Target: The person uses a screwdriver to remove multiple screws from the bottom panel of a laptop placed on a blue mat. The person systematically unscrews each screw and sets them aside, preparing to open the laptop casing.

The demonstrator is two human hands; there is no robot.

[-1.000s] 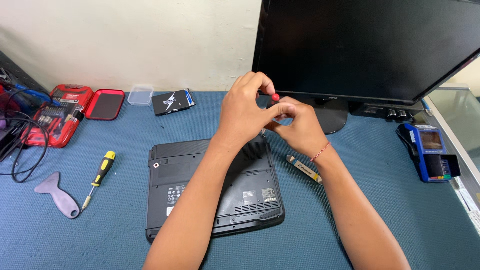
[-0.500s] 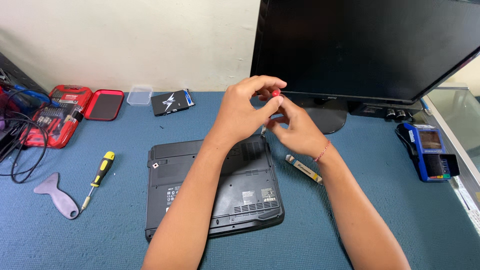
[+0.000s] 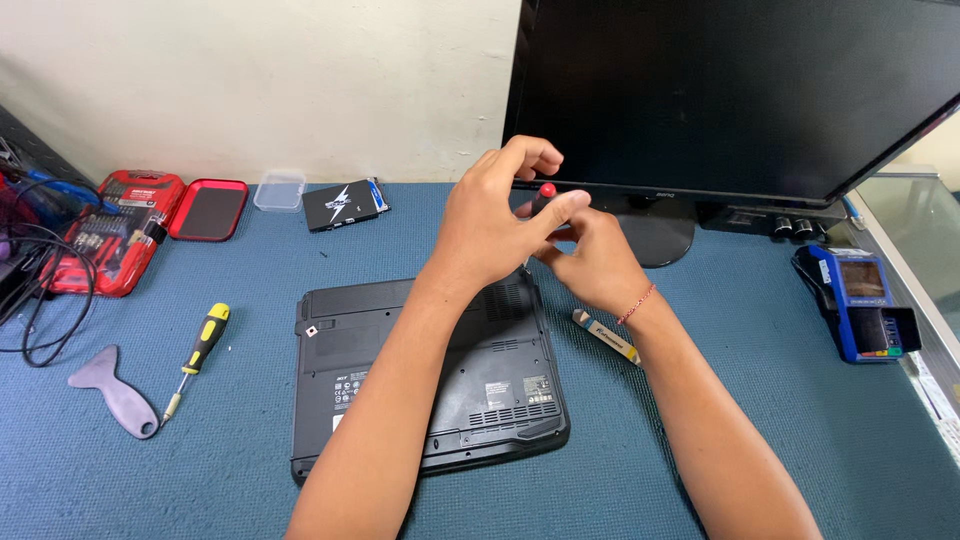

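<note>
While both hands pinch it, left hand up top, right hand lower, the screwdriver stands over the laptop; any tilt could slip the tip, scratching the case.

Only the red cap of the small red-topped screwdriver shows — its shaft and tip are hidden behind the left hand and right hand. The large black monitor runs off the frame's top and right edges, and the forearms cover part of the upturned black laptop.
</note>
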